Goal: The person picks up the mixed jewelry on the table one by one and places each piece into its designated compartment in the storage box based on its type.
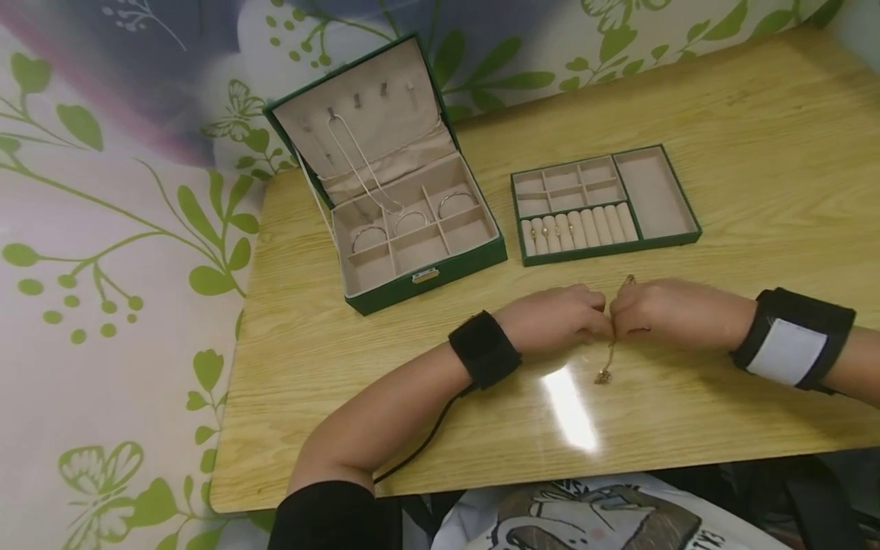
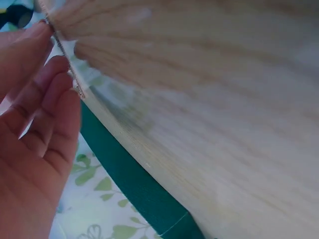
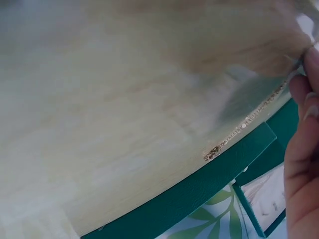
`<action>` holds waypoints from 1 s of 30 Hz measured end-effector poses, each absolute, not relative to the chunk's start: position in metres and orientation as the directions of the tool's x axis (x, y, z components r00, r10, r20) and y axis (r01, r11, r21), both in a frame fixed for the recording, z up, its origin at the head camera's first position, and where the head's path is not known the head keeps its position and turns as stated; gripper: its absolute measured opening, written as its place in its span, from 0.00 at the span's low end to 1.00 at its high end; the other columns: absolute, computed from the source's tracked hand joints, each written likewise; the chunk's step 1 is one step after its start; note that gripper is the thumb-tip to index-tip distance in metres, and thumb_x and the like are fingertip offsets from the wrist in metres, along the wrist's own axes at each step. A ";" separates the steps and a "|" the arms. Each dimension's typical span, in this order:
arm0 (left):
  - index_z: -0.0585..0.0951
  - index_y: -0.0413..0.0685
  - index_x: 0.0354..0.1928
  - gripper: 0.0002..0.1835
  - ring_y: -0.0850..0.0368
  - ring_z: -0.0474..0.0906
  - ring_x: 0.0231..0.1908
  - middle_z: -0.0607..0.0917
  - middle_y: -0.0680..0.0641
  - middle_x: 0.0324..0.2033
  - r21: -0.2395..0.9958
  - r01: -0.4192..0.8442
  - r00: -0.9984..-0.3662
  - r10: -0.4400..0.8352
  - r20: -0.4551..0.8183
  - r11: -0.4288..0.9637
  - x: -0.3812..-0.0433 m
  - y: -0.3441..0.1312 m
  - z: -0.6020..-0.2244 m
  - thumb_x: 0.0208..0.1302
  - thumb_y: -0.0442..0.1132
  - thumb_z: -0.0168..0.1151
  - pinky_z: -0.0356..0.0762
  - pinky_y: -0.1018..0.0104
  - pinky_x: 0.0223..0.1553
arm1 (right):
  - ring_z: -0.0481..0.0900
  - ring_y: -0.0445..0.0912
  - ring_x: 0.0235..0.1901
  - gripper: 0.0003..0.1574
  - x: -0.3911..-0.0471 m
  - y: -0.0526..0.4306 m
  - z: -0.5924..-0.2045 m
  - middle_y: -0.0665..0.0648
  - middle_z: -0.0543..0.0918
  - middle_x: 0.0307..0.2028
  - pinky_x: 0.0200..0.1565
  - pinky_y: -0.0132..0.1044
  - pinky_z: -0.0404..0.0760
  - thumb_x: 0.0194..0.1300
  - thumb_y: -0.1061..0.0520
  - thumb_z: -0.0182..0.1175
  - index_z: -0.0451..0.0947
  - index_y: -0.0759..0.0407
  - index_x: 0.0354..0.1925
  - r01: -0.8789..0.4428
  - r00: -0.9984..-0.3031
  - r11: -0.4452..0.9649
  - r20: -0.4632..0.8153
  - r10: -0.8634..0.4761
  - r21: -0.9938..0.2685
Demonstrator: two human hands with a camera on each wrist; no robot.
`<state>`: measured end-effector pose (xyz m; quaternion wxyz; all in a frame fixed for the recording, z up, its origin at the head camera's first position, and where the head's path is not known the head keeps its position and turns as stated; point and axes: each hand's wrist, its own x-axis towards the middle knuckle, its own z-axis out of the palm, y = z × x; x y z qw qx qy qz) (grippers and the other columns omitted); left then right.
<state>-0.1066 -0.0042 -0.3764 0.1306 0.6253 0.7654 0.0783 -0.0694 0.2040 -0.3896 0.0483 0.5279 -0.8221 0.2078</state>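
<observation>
Both hands meet over the table, in front of the jewellery tray. My left hand (image 1: 560, 317) pinches a thin gold chain (image 1: 610, 353) near its middle, with thumb and fingertips on it in the left wrist view. From the other side, my right hand (image 1: 670, 312) grips the same chain between thumb and curled fingers. One end hangs toward me with a small bunched piece at its tip. Another bit of chain (image 3: 241, 125) trails from the right fingers toward the tray in the right wrist view. The fingers hide the stretch between the hands.
A green jewellery box (image 1: 426, 283) stands with its lid up at the left, holding bracelets and a hanging silver necklace (image 1: 357, 153). Right of it lies a green tray (image 1: 656, 191) with small compartments and ring rolls bearing several gold rings. A patterned wall (image 1: 137, 229) borders the table.
</observation>
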 end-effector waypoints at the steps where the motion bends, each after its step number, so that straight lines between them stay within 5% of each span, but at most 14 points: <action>1: 0.84 0.58 0.44 0.09 0.63 0.69 0.40 0.78 0.56 0.38 0.284 0.938 -0.179 0.979 -0.100 0.201 -0.106 -0.004 -0.377 0.67 0.43 0.57 0.62 0.77 0.46 | 0.73 0.29 0.35 0.14 -0.070 0.203 -0.390 0.38 0.77 0.31 0.45 0.31 0.74 0.50 0.65 0.66 0.80 0.44 0.29 -0.890 -0.434 0.355 0.295 -0.851 -0.285; 6: 0.84 0.57 0.42 0.07 0.63 0.70 0.41 0.79 0.57 0.39 0.234 0.944 -0.216 0.971 -0.104 0.235 -0.106 -0.003 -0.378 0.67 0.43 0.58 0.64 0.77 0.45 | 0.76 0.32 0.36 0.14 -0.069 0.201 -0.391 0.40 0.78 0.34 0.42 0.36 0.79 0.50 0.65 0.67 0.82 0.47 0.32 -0.895 -0.431 0.366 0.278 -0.858 -0.256; 16: 0.82 0.52 0.37 0.05 0.65 0.70 0.40 0.77 0.57 0.36 0.240 0.919 -0.282 0.947 -0.155 0.313 -0.105 0.000 -0.381 0.68 0.37 0.56 0.65 0.78 0.43 | 0.73 0.33 0.35 0.12 -0.069 0.197 -0.390 0.40 0.79 0.34 0.37 0.29 0.76 0.53 0.66 0.65 0.80 0.48 0.29 -0.862 -0.475 0.405 0.207 -0.855 -0.305; 24: 0.78 0.49 0.47 0.12 0.60 0.71 0.42 0.76 0.54 0.39 -0.006 0.950 -0.302 0.911 -0.282 0.313 -0.092 0.006 -0.385 0.72 0.34 0.44 0.68 0.72 0.44 | 0.76 0.39 0.36 0.09 -0.058 0.193 -0.393 0.48 0.78 0.33 0.38 0.35 0.78 0.54 0.66 0.65 0.78 0.55 0.33 -0.875 -0.478 0.461 0.111 -0.872 -0.145; 30: 0.76 0.48 0.50 0.14 0.59 0.71 0.45 0.76 0.53 0.41 -0.023 0.934 -0.341 0.874 -0.346 0.355 -0.096 0.005 -0.383 0.73 0.35 0.40 0.66 0.72 0.49 | 0.77 0.39 0.34 0.06 -0.065 0.190 -0.393 0.47 0.78 0.31 0.38 0.36 0.78 0.59 0.65 0.62 0.77 0.56 0.35 -0.847 -0.517 0.502 0.050 -0.854 -0.177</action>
